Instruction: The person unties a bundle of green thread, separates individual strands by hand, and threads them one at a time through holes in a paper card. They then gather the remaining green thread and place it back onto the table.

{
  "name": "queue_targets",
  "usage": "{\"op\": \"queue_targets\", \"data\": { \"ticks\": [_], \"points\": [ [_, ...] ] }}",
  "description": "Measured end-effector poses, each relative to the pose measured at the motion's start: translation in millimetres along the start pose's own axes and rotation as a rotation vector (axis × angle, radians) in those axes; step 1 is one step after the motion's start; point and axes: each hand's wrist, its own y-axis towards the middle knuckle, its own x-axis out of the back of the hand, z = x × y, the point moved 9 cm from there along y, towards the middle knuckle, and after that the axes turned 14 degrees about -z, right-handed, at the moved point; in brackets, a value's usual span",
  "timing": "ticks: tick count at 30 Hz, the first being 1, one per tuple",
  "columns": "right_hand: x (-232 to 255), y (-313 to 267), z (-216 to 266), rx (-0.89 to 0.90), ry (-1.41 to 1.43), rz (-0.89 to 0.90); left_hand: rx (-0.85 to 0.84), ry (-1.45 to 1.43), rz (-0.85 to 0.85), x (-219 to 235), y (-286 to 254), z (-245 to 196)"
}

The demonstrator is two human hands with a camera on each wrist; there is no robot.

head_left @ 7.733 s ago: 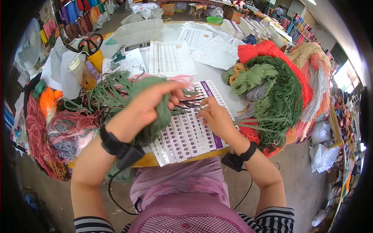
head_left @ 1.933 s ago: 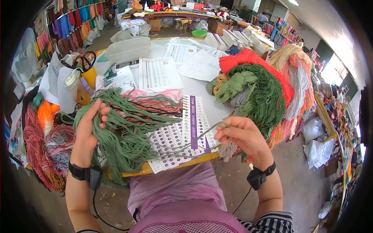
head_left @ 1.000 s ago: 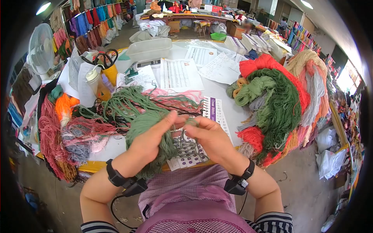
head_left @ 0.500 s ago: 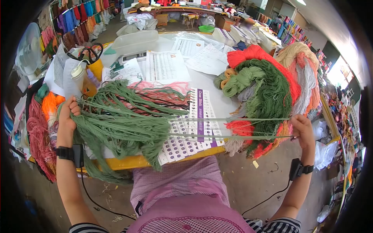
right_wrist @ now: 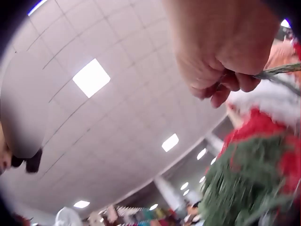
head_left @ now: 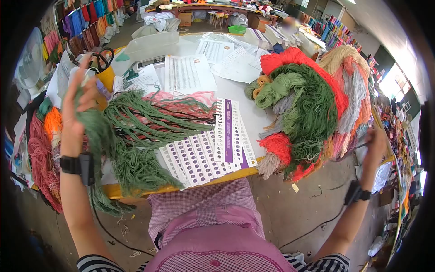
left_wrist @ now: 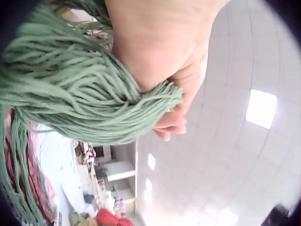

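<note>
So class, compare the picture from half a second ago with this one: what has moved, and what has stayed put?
The left hand has risen, lifting the sage-green yarn bundle in its grip. The right hand has pulled further right, pinching the thin green strands, which no longer stretch over the table. The purple-dotted sample cards and the heaped yarn skeins stayed put.

Matt woolly green yarn bundle (head_left: 122,149), glossy card colour chart (head_left: 213,145), paper sheets (head_left: 188,72)
</note>
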Motion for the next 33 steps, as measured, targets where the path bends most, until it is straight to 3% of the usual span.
{"op": "queue_targets", "data": {
  "ticks": [1,2,3,5,6,8,11,13,14,16,19,24,28,33],
  "points": [
    [-37,-41,51,0.486,-0.115,0.027,0.034,0.119,-0.005,-13,6,22],
    [-77,-68,40,0.058,0.013,0.188,0.001,0.39,0.004,-30,7,44],
    [-121,-112,66,0.098,0.065,0.379,-0.036,0.661,0.014,-46,7,66],
    [-176,-201,118,0.252,0.045,0.67,0.073,0.732,0.148,-88,-5,123],
    [-197,-239,128,0.458,0.181,0.764,0.184,0.768,0.219,-95,-8,158],
    [-212,-293,155,0.77,0.24,0.915,0.253,0.956,0.346,-115,-19,207],
    [-223,-332,156,0.824,0.283,1.046,0.314,0.972,0.425,-104,-29,254],
    [-223,-336,153,0.802,0.277,1.049,0.493,0.957,0.37,-84,-34,281],
    [-223,-336,152,0.787,0.27,1.048,0.5,0.956,0.369,-79,-34,289],
    [-223,-336,149,0.761,0.282,1.051,0.697,0.763,0.224,-70,-41,303],
    [-224,-335,142,0.704,0.298,1.054,0.787,0.713,0.134,-67,-42,311],
    [-226,-333,146,0.651,0.315,1.052,0.807,0.722,0.198,-68,-42,322],
    [-226,-328,160,0.634,0.34,0.908,0.778,0.646,0.3,-86,-46,320],
    [-221,-327,156,0.74,0.236,0.854,0.749,0.672,0.237,-90,-42,309]
  ]
}}
